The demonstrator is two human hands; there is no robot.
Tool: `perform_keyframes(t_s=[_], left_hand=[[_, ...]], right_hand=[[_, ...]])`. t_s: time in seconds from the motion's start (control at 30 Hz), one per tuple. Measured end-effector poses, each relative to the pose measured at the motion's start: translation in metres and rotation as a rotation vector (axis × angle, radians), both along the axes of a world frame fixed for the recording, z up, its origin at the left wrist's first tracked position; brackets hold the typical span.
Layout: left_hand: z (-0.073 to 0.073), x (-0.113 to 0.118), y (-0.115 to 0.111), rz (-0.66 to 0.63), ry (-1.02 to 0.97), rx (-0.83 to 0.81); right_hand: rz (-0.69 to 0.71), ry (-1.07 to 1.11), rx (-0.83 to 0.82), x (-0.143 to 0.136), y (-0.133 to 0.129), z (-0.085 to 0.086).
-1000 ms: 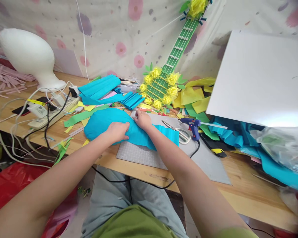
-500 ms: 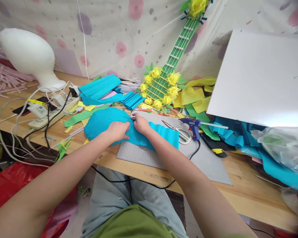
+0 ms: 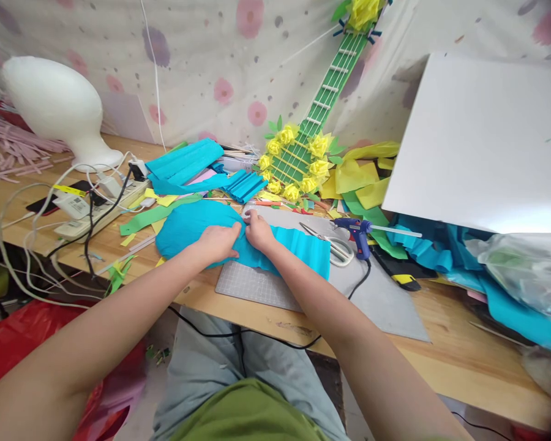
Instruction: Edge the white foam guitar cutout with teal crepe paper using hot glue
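A rounded shape covered in blue crepe paper (image 3: 190, 228) lies on the table, partly over a grey cutting mat (image 3: 252, 288). From its right side a loose, wrinkled length of the same paper runs across the mat. My left hand (image 3: 219, 242) is closed on the paper at the shape's right end, thumb and fingers bent over it. Just to the right, my right hand (image 3: 258, 231) pinches the paper near the upper edge, its fingertips curled in. What lies under the paper is hidden.
Scissors (image 3: 340, 250) and a blue glue gun (image 3: 359, 235) with its cord lie right of the paper. Behind stands a green paper guitar (image 3: 294, 156) with yellow flowers. At left are a power strip (image 3: 80, 226) with tangled cables and a white foam head (image 3: 57, 101).
Both hands stay on the blue crepe paper at nearly the same place. The right hand has shifted very slightly left, and the paper's right end has moved a little with it.
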State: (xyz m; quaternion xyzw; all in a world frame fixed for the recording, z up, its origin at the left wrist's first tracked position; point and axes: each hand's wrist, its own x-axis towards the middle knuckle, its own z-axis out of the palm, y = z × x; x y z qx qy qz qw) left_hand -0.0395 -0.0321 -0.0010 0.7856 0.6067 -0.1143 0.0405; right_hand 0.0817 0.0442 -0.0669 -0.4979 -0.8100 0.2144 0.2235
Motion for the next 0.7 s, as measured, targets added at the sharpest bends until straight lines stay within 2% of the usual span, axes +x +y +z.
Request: perform_keyframes(t_s=[0.2, 0.47, 0.6, 0.7], left_hand=[[-0.001, 0.000, 0.005, 0.028, 0.003, -0.026], [0.008, 0.011, 0.011, -0.003, 0.085, -0.108], [0.006, 0.006, 0.014, 0.010, 0.036, -0.089], [0.007, -0.006, 0.018, -0.044, -0.091, -0.113]], right_hand=[[0.084, 0.070, -0.060, 0.009, 0.004, -0.003], [0.088, -0.115, 0.034, 0.010, 0.000, -0.005], [0.094, -0.178, 0.107, 0.009, -0.006, -0.004], [0.136, -0.184, 0.152, 0.009, -0.010, -0.002]])
